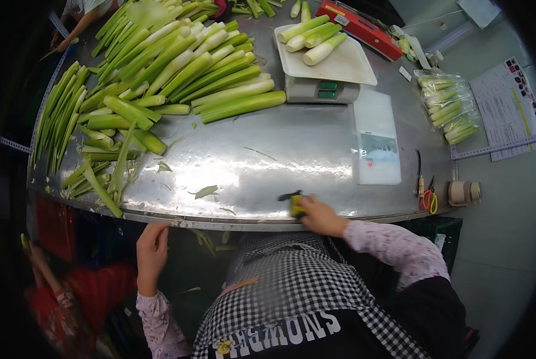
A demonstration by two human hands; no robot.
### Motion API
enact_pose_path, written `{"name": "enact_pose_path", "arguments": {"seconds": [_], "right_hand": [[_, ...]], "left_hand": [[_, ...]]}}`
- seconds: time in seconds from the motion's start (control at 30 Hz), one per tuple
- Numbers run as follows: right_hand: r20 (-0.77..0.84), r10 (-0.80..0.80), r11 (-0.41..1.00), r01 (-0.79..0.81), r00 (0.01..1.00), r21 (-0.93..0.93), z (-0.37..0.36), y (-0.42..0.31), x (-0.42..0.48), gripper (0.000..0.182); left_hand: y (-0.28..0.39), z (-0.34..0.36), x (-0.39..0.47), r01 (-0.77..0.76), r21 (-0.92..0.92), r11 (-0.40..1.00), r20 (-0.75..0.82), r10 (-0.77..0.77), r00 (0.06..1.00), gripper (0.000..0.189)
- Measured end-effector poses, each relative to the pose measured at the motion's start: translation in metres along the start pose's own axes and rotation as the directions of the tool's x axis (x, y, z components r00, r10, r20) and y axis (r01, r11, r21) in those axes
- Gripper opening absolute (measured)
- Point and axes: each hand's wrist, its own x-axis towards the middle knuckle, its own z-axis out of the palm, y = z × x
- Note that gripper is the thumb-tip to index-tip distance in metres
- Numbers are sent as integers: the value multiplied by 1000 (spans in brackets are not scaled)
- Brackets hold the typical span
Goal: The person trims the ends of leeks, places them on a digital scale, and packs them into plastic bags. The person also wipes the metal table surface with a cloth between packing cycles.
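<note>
Near the table's front edge, my right hand [320, 216] is closed on a small yellow and black tool [296, 205], blurred, its exact kind unclear. My left hand [152, 251] hangs just off the front edge with curled fingers; nothing shows in it. Green and white leek stalks [173, 67] lie in a large heap at the back left. Trimmed leek pieces and peeled leaves [99, 184] lie at the front left. Four cut stalks [324, 50] rest in the white tray [357, 67] of a digital scale [310, 93] with a lit display.
Plastic bags [378, 143] lie flat right of the scale. Bagged stalks [445, 105], a curved knife [420, 175], scissors [428, 199] and tape rolls [461, 193] are along the right. A red case [362, 27] stands behind the scale. Other people are at the left.
</note>
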Motion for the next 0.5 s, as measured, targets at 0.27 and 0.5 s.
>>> {"name": "enact_pose_path", "arguments": {"seconds": [0.27,0.5], "right_hand": [[-174,-705,658,725,688,202,99,-292,192,38],[-208,-901,387,922,381,16,85,-371,180,24]], "left_hand": [[36,-45,-32,14,146,989,-59,-6,998,13],[63,-79,-40,311,-317,896,-548,-441,711,22]]}}
